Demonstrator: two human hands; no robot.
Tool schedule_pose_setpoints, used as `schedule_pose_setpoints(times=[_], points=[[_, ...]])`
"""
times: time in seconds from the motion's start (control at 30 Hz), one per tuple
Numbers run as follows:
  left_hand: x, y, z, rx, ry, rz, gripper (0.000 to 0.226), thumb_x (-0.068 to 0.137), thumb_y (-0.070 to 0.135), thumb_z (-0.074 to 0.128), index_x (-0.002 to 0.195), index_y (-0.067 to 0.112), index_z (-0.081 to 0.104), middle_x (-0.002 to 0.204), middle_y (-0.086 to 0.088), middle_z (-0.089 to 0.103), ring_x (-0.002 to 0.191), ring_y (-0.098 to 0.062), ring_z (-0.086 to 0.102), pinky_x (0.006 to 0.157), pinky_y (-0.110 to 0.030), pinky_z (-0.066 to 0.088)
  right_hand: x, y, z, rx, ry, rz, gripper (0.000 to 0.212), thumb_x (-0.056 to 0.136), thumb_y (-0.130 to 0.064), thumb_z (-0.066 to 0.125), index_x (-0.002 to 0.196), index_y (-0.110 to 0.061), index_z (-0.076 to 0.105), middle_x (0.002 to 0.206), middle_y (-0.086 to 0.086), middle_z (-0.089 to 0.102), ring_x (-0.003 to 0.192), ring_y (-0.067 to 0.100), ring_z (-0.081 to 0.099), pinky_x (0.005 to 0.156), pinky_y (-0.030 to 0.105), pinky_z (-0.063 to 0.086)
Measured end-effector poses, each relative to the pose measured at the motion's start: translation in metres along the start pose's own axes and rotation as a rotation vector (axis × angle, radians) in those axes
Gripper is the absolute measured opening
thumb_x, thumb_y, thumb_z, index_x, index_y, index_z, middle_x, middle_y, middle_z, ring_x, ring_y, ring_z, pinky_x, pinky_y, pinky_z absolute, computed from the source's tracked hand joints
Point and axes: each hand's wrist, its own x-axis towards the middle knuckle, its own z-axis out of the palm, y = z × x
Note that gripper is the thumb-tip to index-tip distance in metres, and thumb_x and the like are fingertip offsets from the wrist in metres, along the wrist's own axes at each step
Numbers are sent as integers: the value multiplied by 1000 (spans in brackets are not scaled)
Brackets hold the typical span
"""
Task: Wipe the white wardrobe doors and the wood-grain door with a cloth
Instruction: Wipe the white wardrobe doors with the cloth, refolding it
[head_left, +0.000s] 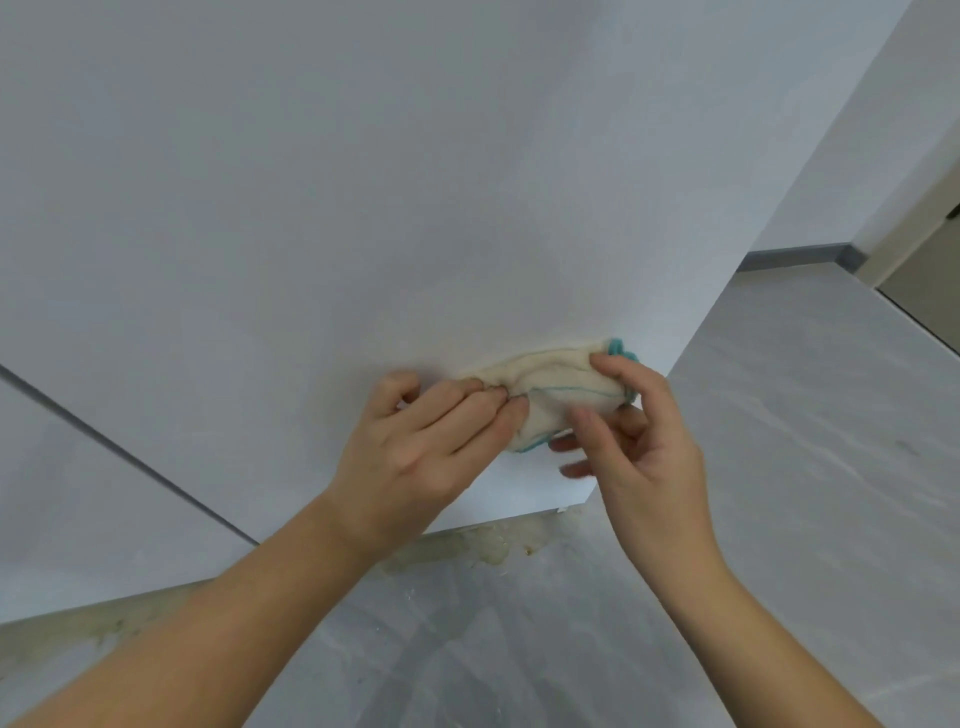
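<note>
While the cloth (550, 387) sits bunched into a tight roll low on the white wardrobe door (363, 208), near its bottom right corner, the left hand (415, 441) pinches its left end in curled fingertips and the right hand (644, 431) grips its right end between thumb and fingers, so only a narrow strip of fabric meets the panel. Wiping like this likely leaves streaks and missed bands. A loosened grip would drop the cloth onto the floor (779, 441), where the yellowish residue (467, 545) along the wardrobe's base could soil it and later smear the white finish.
</note>
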Motion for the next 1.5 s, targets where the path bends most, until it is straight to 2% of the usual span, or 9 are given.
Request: schedule_pose_setpoints(times=[0.1, 0.27, 0.43, 0.67, 0.83, 0.93, 1.0, 1.2, 1.5], points=[[-11, 4, 5, -23, -23, -6, 15, 84, 4, 71, 92, 15, 77, 89, 5, 73, 84, -12, 66, 65, -31, 38, 1, 4, 8, 243, 97, 118, 25, 86, -5, 66, 99, -26, 64, 80, 15, 69, 75, 27, 69, 62, 28, 57], [-55, 17, 24, -71, -164, 28, 22, 87, -1, 62, 97, 12, 76, 93, 1, 72, 90, -14, 63, 63, -33, 39, -11, 53, 22, 269, 178, 293, 20, 84, 0, 68, 91, -18, 67, 74, 32, 60, 67, 30, 63, 65, 33, 59], [-112, 39, 53, -115, -322, 64, 23, 96, 0, 47, 102, 10, 67, 83, 1, 68, 76, -16, 66, 67, -32, 35, -28, 124, 39, 242, 197, 482, 16, 84, 2, 68, 91, -13, 66, 71, 21, 64, 68, 26, 65, 63, 31, 58], [-154, 68, 79, -79, -487, 60, 42, 93, -4, 35, 83, 14, 72, 71, 0, 59, 64, -19, 56, 67, -32, 31, -43, 183, 58, 207, 263, 655, 16, 85, 2, 68, 89, -13, 64, 78, 17, 66, 67, 20, 67, 64, 32, 59], [-160, 80, 87, -89, -715, 70, 14, 66, 3, 68, 73, 15, 68, 67, -1, 58, 59, -20, 55, 71, -33, 30, -44, 206, 64, 160, 290, 787, 11, 84, 1, 67, 88, -9, 65, 85, 17, 68, 68, 22, 65, 60, 32, 57], [-155, 85, 87, -132, -866, 43, 35, 39, 8, 83, 68, 17, 67, 65, 0, 59, 56, -20, 56, 74, -33, 30, -49, 206, 61, 129, 294, 863, 10, 84, 0, 67, 91, -7, 66, 89, 20, 69, 70, 26, 66, 57, 32, 56], [-143, 85, 79, -169, -817, -27, 38, 38, 6, 83, 70, 17, 66, 67, 0, 58, 56, -20, 55, 72, -32, 31, -51, 190, 53, 167, 322, 825, 11, 84, 0, 67, 89, -9, 66, 87, 18, 68, 71, 25, 66, 60, 32, 57], [-61, 68, 24, -200, -352, -50, 15, 85, 1, 61, 83, 14, 69, 76, -1, 60, 65, -22, 53, 62, -34, 40, -45, 80, 2, 244, 328, 466, 17, 84, 3, 67, 89, -13, 68, 66, 15, 64, 61, 18, 65, 63, 29, 59], [100, 21, -30, -46, 176, -65, 18, 82, -1, 68, 78, 15, 75, 77, 1, 69, 75, -22, 68, 64, -37, 41, 17, -80, -41, 374, 316, -30, 17, 85, -2, 65, 91, -18, 64, 80, 3, 71, 73, 17, 66, 66, 30, 58]])
